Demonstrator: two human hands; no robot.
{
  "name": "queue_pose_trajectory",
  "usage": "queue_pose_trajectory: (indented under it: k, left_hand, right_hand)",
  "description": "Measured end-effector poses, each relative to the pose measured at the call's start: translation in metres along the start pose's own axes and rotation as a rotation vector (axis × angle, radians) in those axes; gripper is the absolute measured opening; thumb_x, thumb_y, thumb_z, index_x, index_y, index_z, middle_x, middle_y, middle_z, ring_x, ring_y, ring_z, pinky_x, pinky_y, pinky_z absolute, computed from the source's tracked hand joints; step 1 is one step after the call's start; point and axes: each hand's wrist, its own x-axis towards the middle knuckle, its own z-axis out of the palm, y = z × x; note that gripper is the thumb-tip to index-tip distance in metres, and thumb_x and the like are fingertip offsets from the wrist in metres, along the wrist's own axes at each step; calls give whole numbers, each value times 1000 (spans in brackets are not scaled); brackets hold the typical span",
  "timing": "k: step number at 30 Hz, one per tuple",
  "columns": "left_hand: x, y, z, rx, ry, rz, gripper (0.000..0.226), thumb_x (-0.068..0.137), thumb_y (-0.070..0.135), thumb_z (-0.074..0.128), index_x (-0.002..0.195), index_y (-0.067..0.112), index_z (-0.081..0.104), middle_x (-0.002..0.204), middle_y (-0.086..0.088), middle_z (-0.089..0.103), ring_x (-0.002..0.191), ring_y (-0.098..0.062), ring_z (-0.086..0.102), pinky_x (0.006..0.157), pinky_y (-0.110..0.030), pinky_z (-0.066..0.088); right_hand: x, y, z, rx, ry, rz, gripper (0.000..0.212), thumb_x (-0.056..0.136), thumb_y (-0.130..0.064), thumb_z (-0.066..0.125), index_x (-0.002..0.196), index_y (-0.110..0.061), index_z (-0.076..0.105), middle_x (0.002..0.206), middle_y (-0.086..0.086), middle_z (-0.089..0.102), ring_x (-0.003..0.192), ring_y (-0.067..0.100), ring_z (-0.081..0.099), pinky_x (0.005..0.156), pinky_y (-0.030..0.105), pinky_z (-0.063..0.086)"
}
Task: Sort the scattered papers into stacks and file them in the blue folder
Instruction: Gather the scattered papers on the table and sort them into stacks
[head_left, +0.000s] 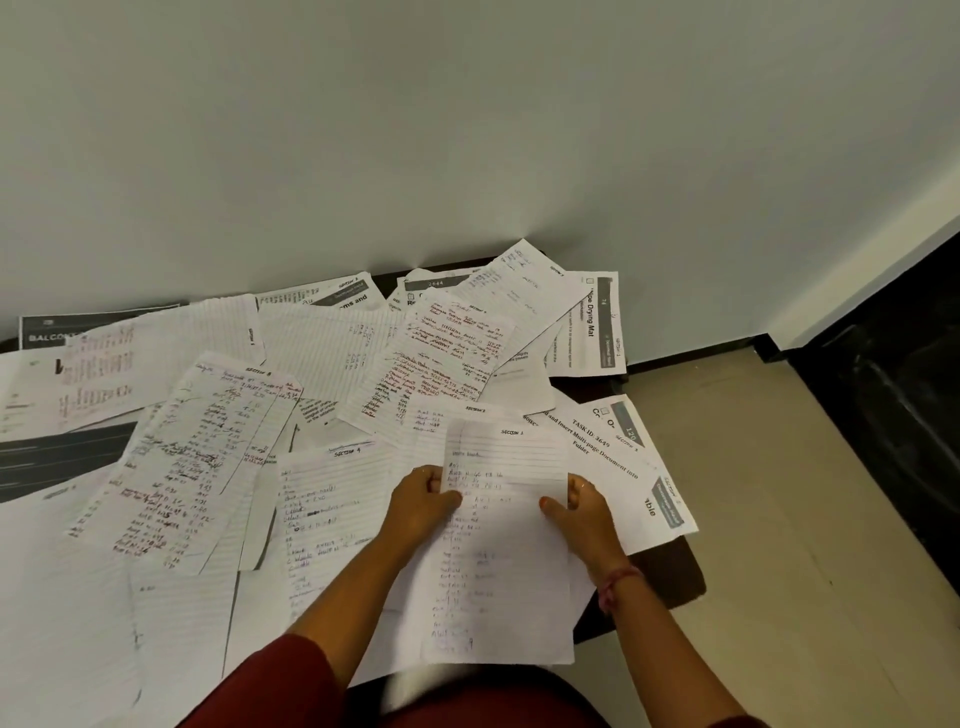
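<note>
Both hands hold one lined handwritten sheet (501, 551), headed "Section 1", just above the pile at the table's near right. My left hand (423, 501) pinches its left edge, thumb on top. My right hand (584, 506) pinches its right edge the same way. Several other lined and printed papers (218, 452) lie scattered and overlapping across the dark table (680, 571). A sheet headed "Section 4" (332, 519) lies just left of my left hand. No blue folder is in view.
The table stands against a pale wall (467, 130). A printed "Task ID" sheet (618, 457) overhangs the table's right edge. Beige floor tiles (779, 519) run along the right, with a dark area (893, 389) beyond them.
</note>
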Motion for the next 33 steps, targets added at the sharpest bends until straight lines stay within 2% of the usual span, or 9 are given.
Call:
queue_pose_trajectory:
  k: [6, 10, 13, 16, 19, 21, 23, 29, 33]
  left_hand:
    - [7, -12, -8, 109, 50, 79, 14, 87, 11, 65, 98, 14, 57, 91, 2, 65, 76, -8, 60, 61, -13, 46]
    - [20, -16, -12, 296, 153, 154, 7, 86, 17, 65, 86, 15, 59, 92, -2, 59, 89, -21, 59, 68, -21, 44]
    - [28, -16, -17, 356, 231, 144, 27, 86, 19, 66, 111, 8, 62, 120, -12, 51, 115, -28, 47, 96, -33, 39]
    - [31, -11, -25, 294, 272, 105, 51, 86, 17, 67, 131, 2, 50, 135, -17, 45, 128, -32, 38, 106, -39, 33]
    - [38, -10, -31, 181, 280, 74, 61, 85, 14, 67, 137, -3, 40, 134, -19, 48, 121, -28, 48, 98, -30, 41]
    - [40, -10, -34, 141, 279, 57, 57, 87, 10, 66, 136, -4, 40, 122, -16, 52, 95, -17, 55, 76, -10, 43]
    - [41, -10, -36, 105, 274, 40, 53, 88, 8, 65, 134, -3, 41, 106, -11, 52, 74, -5, 48, 57, -3, 40]
    - [46, -11, -38, 27, 258, 22, 40, 89, 18, 67, 124, 9, 51, 98, -3, 58, 85, -12, 54, 71, -19, 40]
    - [45, -11, -38, -3, 208, 50, 12, 91, 18, 63, 89, 6, 63, 77, -4, 59, 69, -13, 53, 63, -21, 42]
  right_hand:
    - [-3, -6, 18, -145, 83, -121, 14, 93, -21, 60, 105, -16, 58, 97, -7, 60, 87, 8, 57, 70, 9, 43]
    - [0, -8, 31, -112, 205, -101, 20, 97, -26, 52, 85, -13, 60, 73, -4, 57, 65, 7, 50, 53, 11, 38]
    - [6, -12, 41, -19, 277, -42, 25, 96, -24, 54, 75, -12, 59, 71, -2, 56, 66, 11, 50, 55, 16, 37]
    - [11, -17, 51, 43, 321, -21, 36, 94, -20, 57, 59, -15, 51, 59, -4, 52, 55, 7, 46, 50, 16, 35]
    - [17, -21, 58, 56, 345, -11, 30, 93, -18, 60, 67, -3, 62, 63, 4, 61, 56, 9, 51, 51, 15, 42]
    - [21, -24, 62, 62, 356, 3, 31, 91, -15, 61, 63, -4, 59, 59, 2, 59, 53, 7, 49, 47, 9, 39]
    - [26, -27, 64, 58, 359, 15, 34, 91, -14, 61, 58, -10, 55, 55, -3, 56, 50, 5, 46, 43, 7, 35]
    - [35, -28, 71, 83, 364, 64, 31, 90, -15, 62, 69, 8, 63, 61, 4, 63, 55, 13, 53, 49, 18, 43]
    - [39, -26, 74, 119, 378, 81, 31, 89, -16, 62, 74, 12, 62, 66, 13, 65, 58, 17, 53, 55, 26, 46]
